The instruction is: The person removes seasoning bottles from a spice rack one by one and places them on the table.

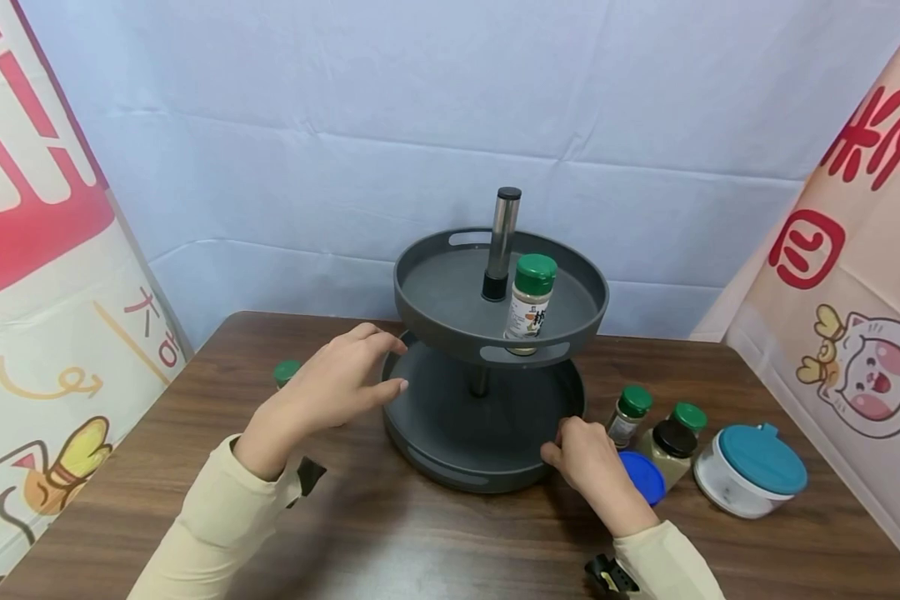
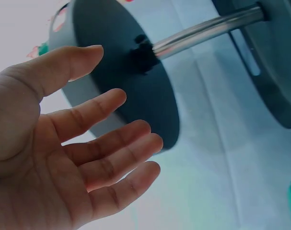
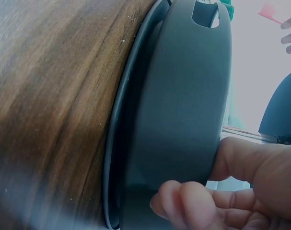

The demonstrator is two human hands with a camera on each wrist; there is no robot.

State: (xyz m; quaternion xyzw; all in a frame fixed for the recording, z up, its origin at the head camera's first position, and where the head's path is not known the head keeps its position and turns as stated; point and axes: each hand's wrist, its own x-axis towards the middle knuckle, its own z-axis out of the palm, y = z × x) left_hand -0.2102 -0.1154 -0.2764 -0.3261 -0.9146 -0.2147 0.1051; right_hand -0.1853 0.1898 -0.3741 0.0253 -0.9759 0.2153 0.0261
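Observation:
A dark grey two-tier turntable rack (image 1: 450, 421) stands on the table, its upper tray (image 1: 450, 329) carried on a metal post (image 1: 503, 225). One green-capped spice bottle (image 1: 528, 304) stands upright on that upper tray, near its front rim. My right hand (image 1: 588, 462) grips the lower tray's rim at the right; in the right wrist view the thumb lies over the rim's edge and curled fingers (image 3: 193, 201) are against the outer wall (image 3: 179, 96). At the rack's left side, my left hand (image 1: 330, 383) is held up with fingers spread and an empty palm (image 2: 44, 177).
Right of the rack stand a green-capped bottle (image 1: 624, 417), another green cap (image 1: 688, 416), a black-lidded jar (image 1: 671, 450), a blue lid (image 1: 645, 477) and a white pot with teal lid (image 1: 742, 487). A green cap (image 1: 286, 371) shows behind my left hand. A cloth backdrop (image 1: 307, 192) hangs behind.

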